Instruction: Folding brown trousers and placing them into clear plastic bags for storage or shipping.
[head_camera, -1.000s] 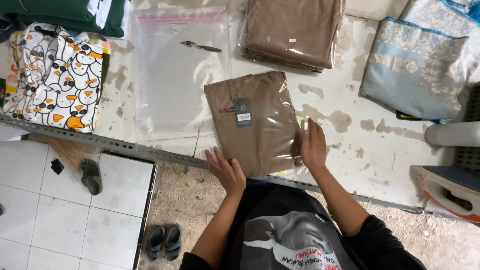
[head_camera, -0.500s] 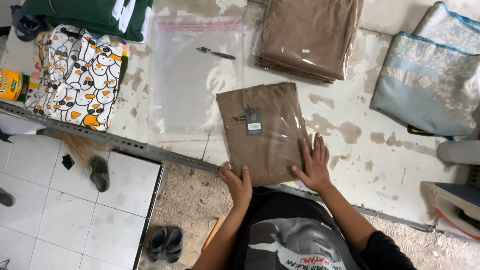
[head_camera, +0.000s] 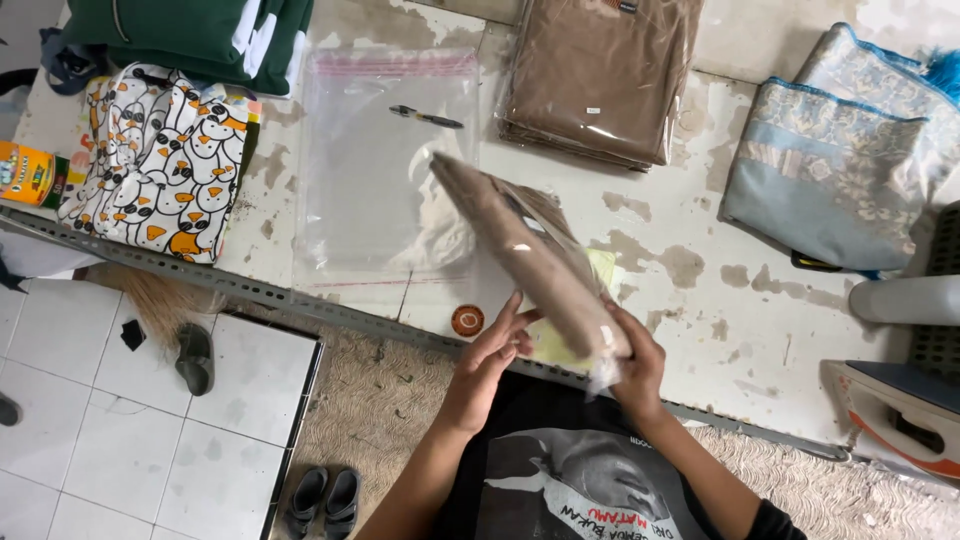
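Observation:
A folded brown garment in a clear plastic bag (head_camera: 520, 250) is raised on edge above the worn white table (head_camera: 720, 300), tilted from upper left to lower right and blurred. My right hand (head_camera: 632, 362) grips its near end. My left hand (head_camera: 495, 345) touches its underside with the fingers spread. A pale yellow sheet (head_camera: 565, 340) shows under the package. A small round orange disc (head_camera: 467, 320) lies on the table by my left hand.
Empty clear plastic bags (head_camera: 385, 170) lie flat to the left with a pen (head_camera: 427, 117) on them. A stack of bagged brown garments (head_camera: 600, 75) sits at the back. Patterned fabrics: duck print (head_camera: 160, 160) left, blue cushion (head_camera: 830, 160) right. An iron (head_camera: 895, 420) stands at right.
The brown package lay flat under both my hands; now it is lifted off the table and turned on edge, held by both hands.

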